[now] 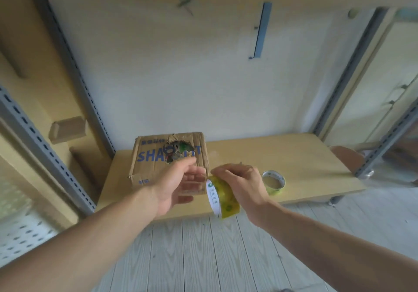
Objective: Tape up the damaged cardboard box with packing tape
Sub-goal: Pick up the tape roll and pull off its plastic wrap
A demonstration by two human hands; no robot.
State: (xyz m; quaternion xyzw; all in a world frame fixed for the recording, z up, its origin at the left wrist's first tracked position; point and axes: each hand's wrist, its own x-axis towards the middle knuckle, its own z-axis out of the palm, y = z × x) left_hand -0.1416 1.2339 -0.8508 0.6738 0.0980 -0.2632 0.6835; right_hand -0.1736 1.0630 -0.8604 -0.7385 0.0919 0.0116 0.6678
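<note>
We grip the tape roll (222,197) in our right hand (239,185), our left hand (174,187) pinching out a strip (194,185) for the hole (179,151) in the box (147,167) at eleven o'clock.

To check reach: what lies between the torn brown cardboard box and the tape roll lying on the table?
Head view: the right hand, gripping another yellow-green tape roll.

Two bare arms come into view: the left forearm (90,242) from about 8 o'clock and the right forearm (328,230) from about 4 o'clock, both uncovered from frame edge to wrist. The left hand (174,185) shows its thumb side and part of the palm. The right hand (244,185) shows its back, with knuckles and tendons raised. The fingertips are motion-blurred.
</note>
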